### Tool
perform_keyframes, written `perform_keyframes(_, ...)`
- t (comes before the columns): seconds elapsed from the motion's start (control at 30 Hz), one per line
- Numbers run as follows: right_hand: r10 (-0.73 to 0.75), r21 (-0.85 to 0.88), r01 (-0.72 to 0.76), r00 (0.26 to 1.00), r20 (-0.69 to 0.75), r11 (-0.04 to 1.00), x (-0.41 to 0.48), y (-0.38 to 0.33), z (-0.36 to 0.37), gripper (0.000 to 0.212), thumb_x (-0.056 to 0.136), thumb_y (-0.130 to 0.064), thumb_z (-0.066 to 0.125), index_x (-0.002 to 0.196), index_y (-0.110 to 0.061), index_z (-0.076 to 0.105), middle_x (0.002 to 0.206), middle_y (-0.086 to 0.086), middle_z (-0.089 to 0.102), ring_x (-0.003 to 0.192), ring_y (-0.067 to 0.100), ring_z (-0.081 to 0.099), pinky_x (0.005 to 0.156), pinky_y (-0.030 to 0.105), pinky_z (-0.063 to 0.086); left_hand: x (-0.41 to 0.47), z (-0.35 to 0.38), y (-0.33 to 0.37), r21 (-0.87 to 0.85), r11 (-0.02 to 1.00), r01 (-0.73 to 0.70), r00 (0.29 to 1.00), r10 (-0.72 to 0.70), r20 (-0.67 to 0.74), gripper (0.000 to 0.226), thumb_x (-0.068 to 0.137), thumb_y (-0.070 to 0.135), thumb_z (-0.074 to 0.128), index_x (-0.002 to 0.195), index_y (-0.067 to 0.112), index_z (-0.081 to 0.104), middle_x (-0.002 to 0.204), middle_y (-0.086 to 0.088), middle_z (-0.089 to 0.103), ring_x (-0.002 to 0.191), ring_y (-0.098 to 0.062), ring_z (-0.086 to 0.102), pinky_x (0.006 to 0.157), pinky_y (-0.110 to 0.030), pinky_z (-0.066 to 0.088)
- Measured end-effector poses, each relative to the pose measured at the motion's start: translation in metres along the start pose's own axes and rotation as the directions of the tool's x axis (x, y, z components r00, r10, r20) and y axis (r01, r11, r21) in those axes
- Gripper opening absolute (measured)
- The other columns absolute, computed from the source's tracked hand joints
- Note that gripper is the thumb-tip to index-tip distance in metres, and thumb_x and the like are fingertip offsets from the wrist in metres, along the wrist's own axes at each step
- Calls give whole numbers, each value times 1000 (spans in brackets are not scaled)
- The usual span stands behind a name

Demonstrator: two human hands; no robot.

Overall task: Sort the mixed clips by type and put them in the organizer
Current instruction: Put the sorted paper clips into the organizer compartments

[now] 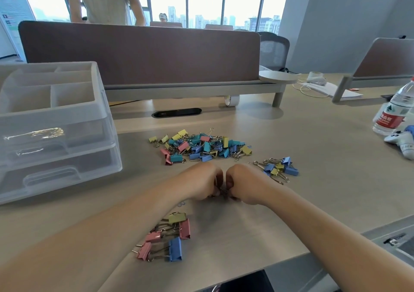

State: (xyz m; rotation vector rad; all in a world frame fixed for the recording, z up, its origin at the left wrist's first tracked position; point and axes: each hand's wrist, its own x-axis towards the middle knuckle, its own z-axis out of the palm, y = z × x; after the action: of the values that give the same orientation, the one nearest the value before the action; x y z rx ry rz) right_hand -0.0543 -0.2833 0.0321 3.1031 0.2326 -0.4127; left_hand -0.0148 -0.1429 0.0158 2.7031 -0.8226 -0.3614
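Observation:
A mixed pile of coloured binder clips [199, 147] lies mid-table. A small group of blue and yellow small clips [279, 168] sits to its right. Nearer me lies a group of larger pink, yellow and blue clips [169, 239]. My left hand [202, 183] and my right hand [244, 183] meet knuckle to knuckle just below the pile, fingers curled, both pinching a tangle of metal clips [223, 192] that is mostly hidden between them. The clear plastic organizer [56, 121] with drawers and top compartments stands at the left.
A desk divider [139, 52] runs along the back, with a person standing behind it. A water bottle [396, 110] and a white and blue controller [401, 138] are at the right edge. A tape roll [230, 100] and a cable port [177, 112] lie behind the pile.

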Motion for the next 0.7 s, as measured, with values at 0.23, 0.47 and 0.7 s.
perform_keyframes(0.23,12,155,-1,998,-68,988,-5,2,4,20,90,-9,54,103,-10,69,99,9,68,90,28,67,73,34,53,0,0,2,28,999,30,999,-30,18,7,90,17,65,97,18,65,96,-7,66,87,-23,62,75,-36,52)
perform_keyframes(0.47,63,306,-36,995,-79,951,-2,8,6,11,87,-11,61,83,-19,67,88,3,71,81,22,69,73,33,56,0,1,2,33,999,42,999,-42,-9,10,90,11,62,96,16,67,98,-8,65,90,-24,61,78,-38,53)
perform_keyframes(0.7,95,496,-62,995,-42,866,-2,19,8,10,86,-14,68,79,-17,62,70,4,75,70,17,74,78,35,59,-5,0,-9,-196,976,92,994,-100,-30,13,93,9,55,87,14,65,75,-6,72,56,-10,65,50,-22,52)
